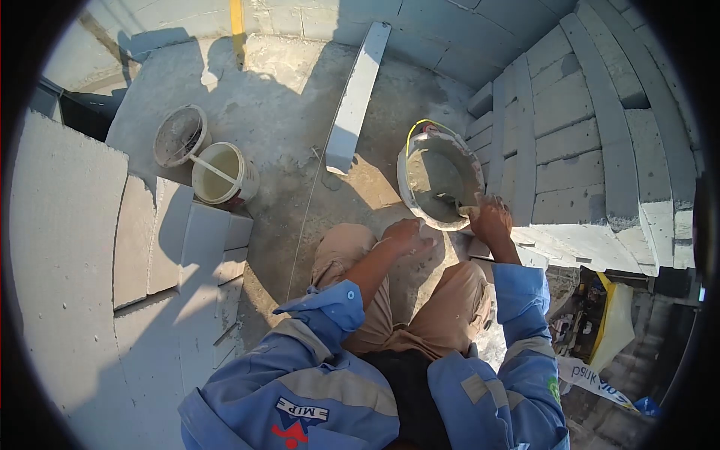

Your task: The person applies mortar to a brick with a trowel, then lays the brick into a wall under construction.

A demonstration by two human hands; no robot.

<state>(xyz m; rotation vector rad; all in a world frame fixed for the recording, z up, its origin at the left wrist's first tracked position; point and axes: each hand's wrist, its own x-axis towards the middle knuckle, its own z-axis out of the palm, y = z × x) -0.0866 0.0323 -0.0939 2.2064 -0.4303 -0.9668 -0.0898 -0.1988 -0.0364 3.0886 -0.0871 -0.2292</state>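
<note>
My right hand [493, 219] is closed around the light handle of a trowel [468, 211], at the near right rim of a round bucket [403, 180]. The trowel's dark blade dips into the bucket and is partly hidden. Grey wet mortar [436, 180] fills part of the bucket, and a yellow carrying handle [415, 132] arches over its far side. My left hand [407, 237] hovers over my knees, just short of the bucket's near left rim. Its fingers are loosely apart, with nothing visible in them.
Stacked pale blocks [568, 142] rise close on the right, and a block wall [67, 262] stands on the left. A long narrow block slab [358, 101] lies ahead. Two more buckets, one whitish [244, 176] and one greyish [166, 129], stand at the left.
</note>
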